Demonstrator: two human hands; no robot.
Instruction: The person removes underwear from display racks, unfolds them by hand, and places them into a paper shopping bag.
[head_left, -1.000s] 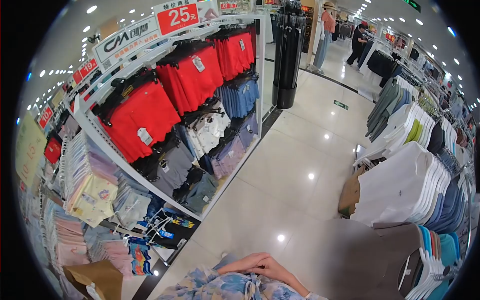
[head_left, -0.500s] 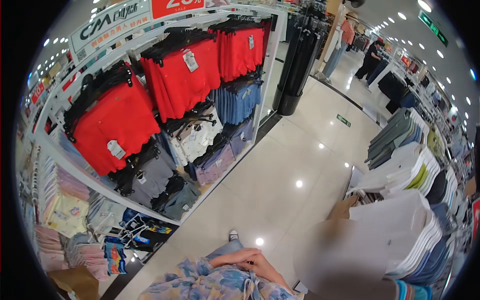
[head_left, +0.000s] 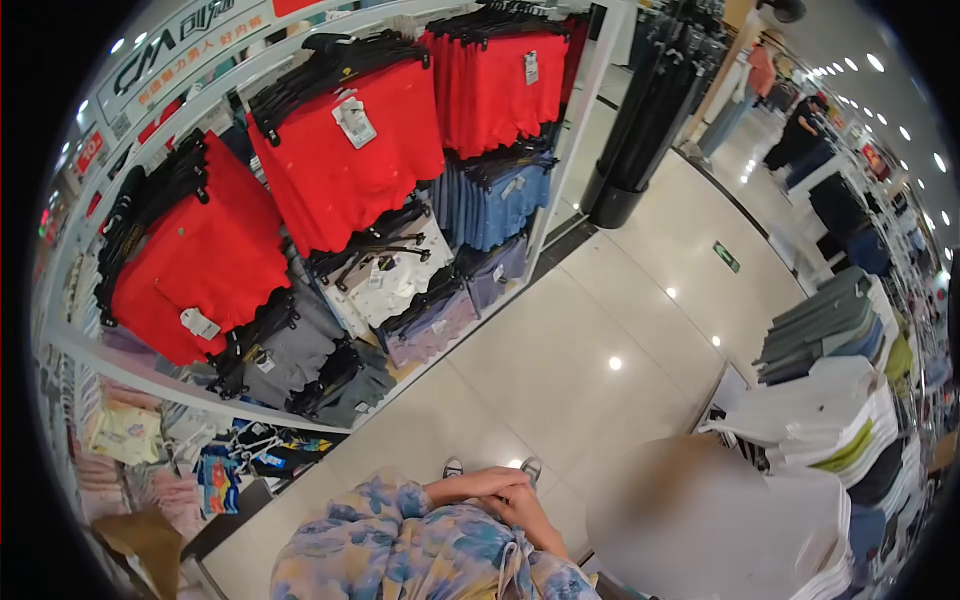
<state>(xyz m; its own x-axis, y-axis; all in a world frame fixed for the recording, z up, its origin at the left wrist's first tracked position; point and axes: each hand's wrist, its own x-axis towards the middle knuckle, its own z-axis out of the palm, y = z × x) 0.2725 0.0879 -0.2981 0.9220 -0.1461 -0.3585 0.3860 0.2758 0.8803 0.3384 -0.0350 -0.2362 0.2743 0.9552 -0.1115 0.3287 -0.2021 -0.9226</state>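
Folded together in front of my floral-patterned clothing (head_left: 400, 540) are my left hand (head_left: 500, 481) and my right hand (head_left: 522, 506). The fingers of both are closed and overlap one another. Nothing shows between them, though their undersides are hidden. Beyond the hands, two dark shoes with pale toes (head_left: 453, 467) stand on the shiny tiled floor. Neither hand touches any of the clothes around. To the right of the hands is a large blurred patch in front of white shirts (head_left: 800, 500).
Left, a white-framed rack (head_left: 175, 388) holds red garments (head_left: 350, 160), blue garments (head_left: 490, 205) and grey garments (head_left: 295, 350) on black hangers. A black cylindrical stand (head_left: 650, 140) is at its far end. Right, green garments (head_left: 820, 320) hang along the aisle. A person in black (head_left: 797, 132) stands far off.
The view has turned and tilted down slightly, so the red garments look larger and the aisle lies further right. A second shoe now shows. My hands stay folded together.
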